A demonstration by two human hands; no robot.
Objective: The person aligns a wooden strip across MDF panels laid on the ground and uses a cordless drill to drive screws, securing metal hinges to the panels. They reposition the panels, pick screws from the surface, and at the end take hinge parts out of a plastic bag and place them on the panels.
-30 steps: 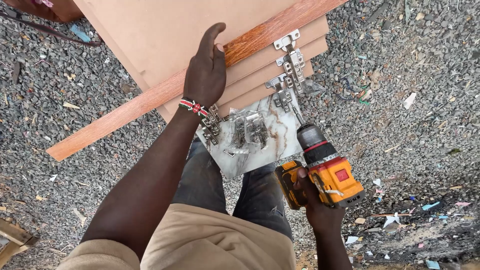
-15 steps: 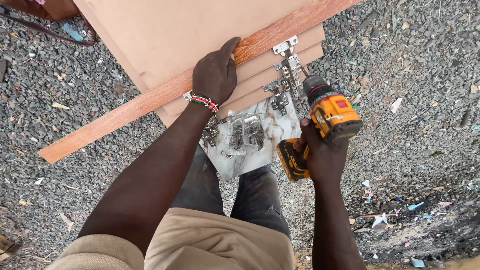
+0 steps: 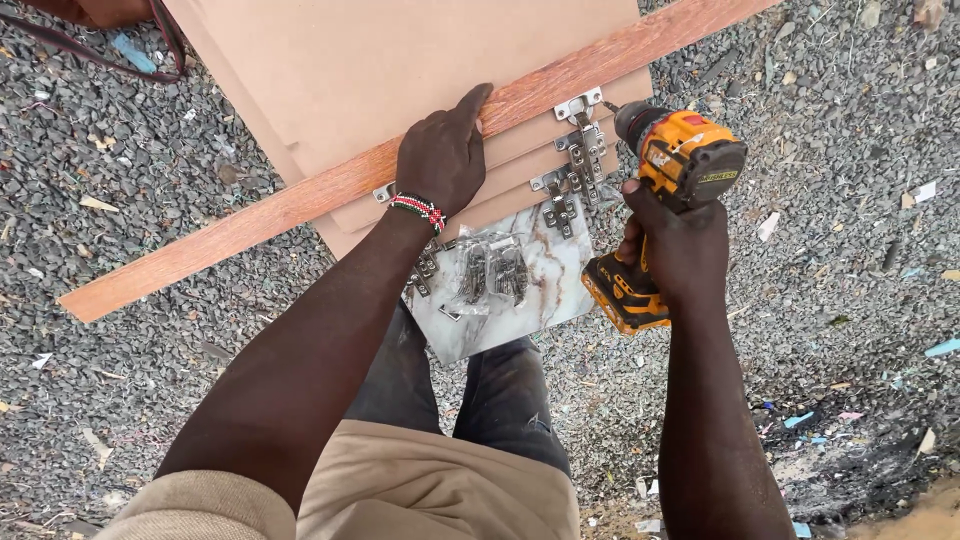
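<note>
Drill brought up to the hinges on stacked boards

Since a moment ago the right hand (image 3: 672, 240) has lifted the orange-and-black drill (image 3: 672, 190) higher, its tip now just beside the metal hinges (image 3: 576, 160); that hand is closed round the grip. The left hand (image 3: 443, 155) stays pressed flat, fingers spread, on the reddish wooden strip (image 3: 300, 200) lying across the pale boards (image 3: 380, 70). Below, clear packets of hinges (image 3: 492, 272) lie on a marbled white panel (image 3: 520, 310) (gravel all around).
</note>
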